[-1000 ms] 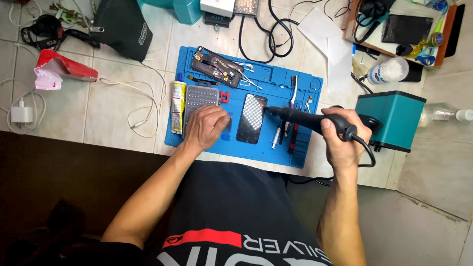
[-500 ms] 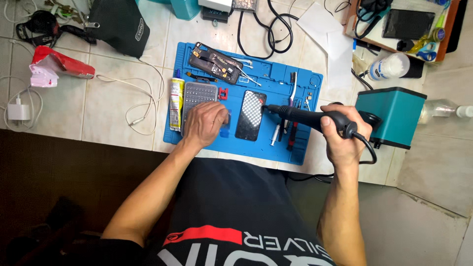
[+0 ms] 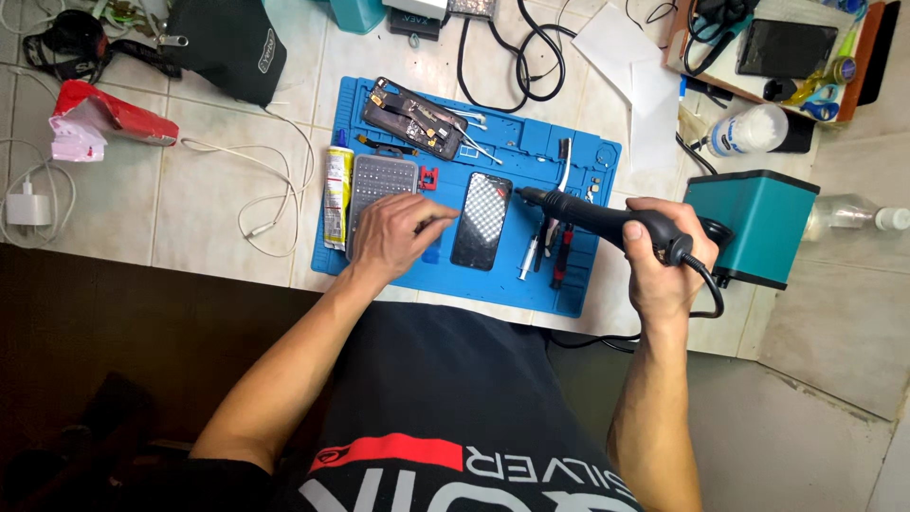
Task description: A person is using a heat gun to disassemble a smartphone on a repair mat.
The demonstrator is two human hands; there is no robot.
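Gripping: the right hand (image 3: 664, 256) is closing its grip fully around the black handle of a hot-air wand (image 3: 597, 216), whose nozzle is pointing left at the top right corner of the phone (image 3: 482, 221)
Cord: a black cable is looping from the rear of the wand below the right hand
Left hand: the left hand (image 3: 391, 237) is lying palm down on the blue mat (image 3: 502, 280), fingers half curled; its fingertips are pinching something thin and dark just left of the phone, but what it is I cannot tell
Phone: it is lying flat and upright on the mat, between the two hands, its glass reflecting a checked pattern
Under the left hand: a grey tray of screwdriver bits (image 3: 379, 180) is sitting partly covered by the knuckles, with a yellow tube (image 3: 335, 185) lying just beside it at the mat's left edge
Right of the phone: several slim tools (image 3: 547, 251) are lying side by side on the mat
Far end of mat: an opened phone body (image 3: 414, 117) is resting tilted
Tabletop: a teal box unit (image 3: 754, 228) is standing just beside the right hand on the tiled tabletop (image 3: 209, 204)
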